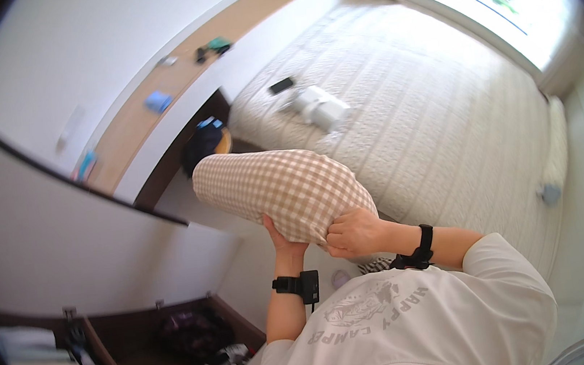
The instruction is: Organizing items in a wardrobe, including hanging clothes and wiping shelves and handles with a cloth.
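Observation:
A plump pillow in a brown-and-white checked case point(281, 184) is held up in front of me, its long side running from upper left to lower right. My right hand point(356, 233) is closed on the case's near right edge, with the fingers curled into the cloth. From below, my left hand point(283, 238) supports the pillow. Its thumb shows against the near side, while its other fingers are hidden underneath. A black strap with a small box sits on my left wrist, and another black strap is on my right wrist.
Beyond the pillow lies a bed with a quilted cream mattress point(434, 92), bearing a white package point(323, 108) and a black phone point(281, 85). A wooden ledge point(130, 137) with small items runs along the left wall. An open drawer unit point(120, 357) with clothes stands at lower left.

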Motion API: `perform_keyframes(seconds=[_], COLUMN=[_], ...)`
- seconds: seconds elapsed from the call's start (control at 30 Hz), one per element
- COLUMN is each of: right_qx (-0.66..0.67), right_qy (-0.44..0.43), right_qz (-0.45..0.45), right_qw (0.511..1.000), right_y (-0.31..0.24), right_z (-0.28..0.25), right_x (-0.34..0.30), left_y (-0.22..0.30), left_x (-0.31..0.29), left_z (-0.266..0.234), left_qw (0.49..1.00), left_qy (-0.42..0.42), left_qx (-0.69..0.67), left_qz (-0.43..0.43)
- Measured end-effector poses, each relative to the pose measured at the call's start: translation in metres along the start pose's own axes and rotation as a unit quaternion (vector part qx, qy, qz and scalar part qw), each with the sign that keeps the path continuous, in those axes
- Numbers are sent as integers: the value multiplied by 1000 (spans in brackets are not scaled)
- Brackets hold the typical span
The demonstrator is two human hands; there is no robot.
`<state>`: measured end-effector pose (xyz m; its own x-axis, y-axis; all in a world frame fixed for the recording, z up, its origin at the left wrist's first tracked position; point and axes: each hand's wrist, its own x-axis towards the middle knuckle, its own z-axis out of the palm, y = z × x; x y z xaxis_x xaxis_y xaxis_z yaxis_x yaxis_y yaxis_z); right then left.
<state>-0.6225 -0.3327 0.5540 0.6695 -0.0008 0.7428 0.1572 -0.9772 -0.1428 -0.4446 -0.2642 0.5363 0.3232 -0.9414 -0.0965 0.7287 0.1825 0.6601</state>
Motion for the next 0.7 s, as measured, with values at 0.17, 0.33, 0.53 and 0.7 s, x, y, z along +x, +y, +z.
perform_keyframes(seconds=[0.17,0.33,0.53,0.7], right_qx=[7,33,41,-5], right_qy=[115,94,-7,33], right_qz=[143,449,599,726], right_qw=[983,888,800,687], right_y=[-25,-47,-63,-123], right_z=[-21,-36,19,-51], right_x=[-26,-108,-196,-362], left_y=[18,21,22,-138], left_x=[15,-20,10,34], left_z=[-14,8,32,65], left_qw=[995,999,995,970], left_qy=[-84,-10,44,-81], left_qx=[15,17,80,-80], left_qz=[-50,-41,-29,-217])
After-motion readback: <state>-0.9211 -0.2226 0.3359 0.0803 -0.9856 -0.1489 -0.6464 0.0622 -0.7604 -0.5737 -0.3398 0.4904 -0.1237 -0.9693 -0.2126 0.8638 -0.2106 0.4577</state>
